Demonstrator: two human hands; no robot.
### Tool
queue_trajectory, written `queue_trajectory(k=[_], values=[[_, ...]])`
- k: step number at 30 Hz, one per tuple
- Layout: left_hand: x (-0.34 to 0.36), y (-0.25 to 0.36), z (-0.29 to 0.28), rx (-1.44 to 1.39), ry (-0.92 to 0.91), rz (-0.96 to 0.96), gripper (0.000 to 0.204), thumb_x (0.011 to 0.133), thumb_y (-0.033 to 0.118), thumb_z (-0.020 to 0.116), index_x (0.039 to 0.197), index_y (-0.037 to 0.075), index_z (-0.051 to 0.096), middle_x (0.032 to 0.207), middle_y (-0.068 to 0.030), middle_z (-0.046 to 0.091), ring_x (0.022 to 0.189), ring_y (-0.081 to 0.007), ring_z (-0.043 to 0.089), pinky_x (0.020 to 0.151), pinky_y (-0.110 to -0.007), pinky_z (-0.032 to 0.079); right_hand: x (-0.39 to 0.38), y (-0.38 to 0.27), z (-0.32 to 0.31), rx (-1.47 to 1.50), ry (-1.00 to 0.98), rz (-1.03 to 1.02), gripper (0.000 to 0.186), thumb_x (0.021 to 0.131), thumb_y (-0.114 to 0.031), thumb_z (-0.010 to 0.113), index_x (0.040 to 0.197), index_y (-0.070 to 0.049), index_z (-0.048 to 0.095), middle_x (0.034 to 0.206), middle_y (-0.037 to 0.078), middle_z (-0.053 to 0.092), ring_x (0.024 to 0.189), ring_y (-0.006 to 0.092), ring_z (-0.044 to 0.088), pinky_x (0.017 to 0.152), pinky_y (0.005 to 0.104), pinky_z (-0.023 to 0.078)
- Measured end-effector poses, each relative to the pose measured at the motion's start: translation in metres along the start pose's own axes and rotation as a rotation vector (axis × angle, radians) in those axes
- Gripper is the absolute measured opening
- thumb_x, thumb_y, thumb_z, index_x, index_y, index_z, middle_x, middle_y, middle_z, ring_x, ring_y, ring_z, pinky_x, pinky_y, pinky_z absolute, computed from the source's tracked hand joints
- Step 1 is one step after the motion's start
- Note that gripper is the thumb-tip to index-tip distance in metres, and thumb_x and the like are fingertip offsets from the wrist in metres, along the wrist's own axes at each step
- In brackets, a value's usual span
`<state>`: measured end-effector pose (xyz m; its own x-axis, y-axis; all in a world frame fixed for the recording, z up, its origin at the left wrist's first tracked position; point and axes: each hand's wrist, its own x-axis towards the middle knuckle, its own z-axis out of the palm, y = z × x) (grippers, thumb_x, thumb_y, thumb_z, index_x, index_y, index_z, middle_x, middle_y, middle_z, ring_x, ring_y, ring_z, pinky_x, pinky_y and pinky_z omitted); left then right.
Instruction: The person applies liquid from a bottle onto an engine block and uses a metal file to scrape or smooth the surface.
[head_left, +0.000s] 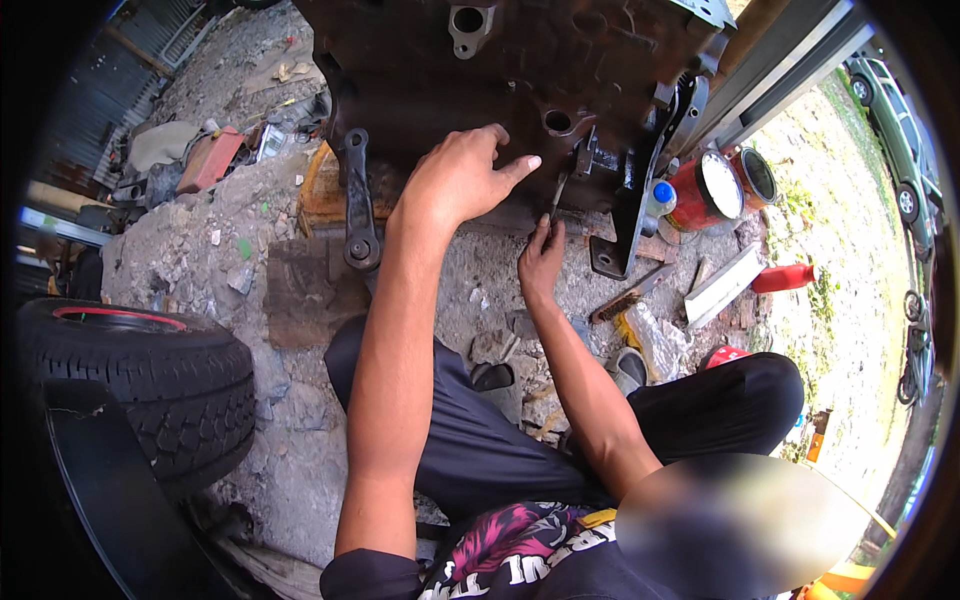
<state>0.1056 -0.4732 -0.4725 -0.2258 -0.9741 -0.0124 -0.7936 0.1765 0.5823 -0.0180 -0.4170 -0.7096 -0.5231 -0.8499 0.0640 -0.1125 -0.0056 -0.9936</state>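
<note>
A large dark, greasy engine block stands in front of me at the top of the view. My left hand is held at its lower face, palm down, thumb stretched out to the right and fingers partly bent. Nothing shows in that hand. Lower and to the right, my right hand pinches a thin, slim tool whose upper end meets the block below a small bracket. What kind of tool it is cannot be made out. A dark metal arm slants down at the block's left side.
A tyre lies at the left. Right of the block stand red cans and a blue-capped bottle. A brush, a white strip and a red bottle lie on rubble. Boards lie left.
</note>
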Motion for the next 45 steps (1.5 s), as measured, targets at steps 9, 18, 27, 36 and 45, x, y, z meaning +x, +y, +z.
queue_trajectory(k=[9,18,27,36,45], values=[[-0.001,-0.001,-0.006,-0.022,0.037,-0.012,0.063,0.085,0.050,0.068,0.116,-0.004,0.064,0.101,-0.0220,0.070,0.093,-0.0319,0.070,0.084,-0.037,0.053,0.004,0.011,-0.003,-0.090,-0.027,0.011,0.030,0.104,-0.024,0.048,0.107,0.005,0.053,0.085,0.019,0.060,0.076,0.0251,0.051,0.072,0.0385,0.045],[0.004,0.006,-0.006,-0.019,0.028,0.007,0.062,0.085,0.049,0.069,0.116,-0.004,0.065,0.098,-0.0211,0.070,0.090,-0.0307,0.070,0.082,-0.037,0.054,0.005,0.009,-0.004,0.002,0.020,-0.032,0.028,0.104,-0.024,0.049,0.102,0.004,0.051,0.077,0.014,0.050,0.072,0.0212,0.043,0.066,0.0351,0.041],[0.004,0.005,-0.007,-0.031,0.048,0.023,0.060,0.085,0.048,0.070,0.115,-0.004,0.065,0.095,-0.0202,0.071,0.088,-0.0301,0.070,0.081,-0.036,0.054,0.008,-0.009,-0.003,-0.097,0.039,-0.072,0.030,0.104,-0.026,0.046,0.106,0.003,0.051,0.082,0.017,0.057,0.074,0.0231,0.048,0.070,0.0377,0.043],[0.006,0.002,-0.007,-0.028,0.040,0.030,0.061,0.085,0.049,0.069,0.116,-0.004,0.065,0.097,-0.0208,0.071,0.091,-0.0310,0.070,0.081,-0.037,0.054,0.004,0.026,-0.007,-0.101,0.069,-0.052,0.030,0.104,-0.025,0.048,0.107,0.004,0.052,0.082,0.021,0.058,0.072,0.0305,0.051,0.070,0.0386,0.045],[0.007,0.003,-0.001,0.009,0.033,0.053,0.061,0.085,0.050,0.068,0.115,-0.003,0.065,0.098,-0.0218,0.070,0.091,-0.0328,0.070,0.081,-0.038,0.054,0.010,0.025,-0.015,-0.098,0.056,-0.094,0.031,0.105,-0.028,0.045,0.101,0.003,0.050,0.080,0.011,0.052,0.073,0.0191,0.044,0.069,0.0340,0.042]])
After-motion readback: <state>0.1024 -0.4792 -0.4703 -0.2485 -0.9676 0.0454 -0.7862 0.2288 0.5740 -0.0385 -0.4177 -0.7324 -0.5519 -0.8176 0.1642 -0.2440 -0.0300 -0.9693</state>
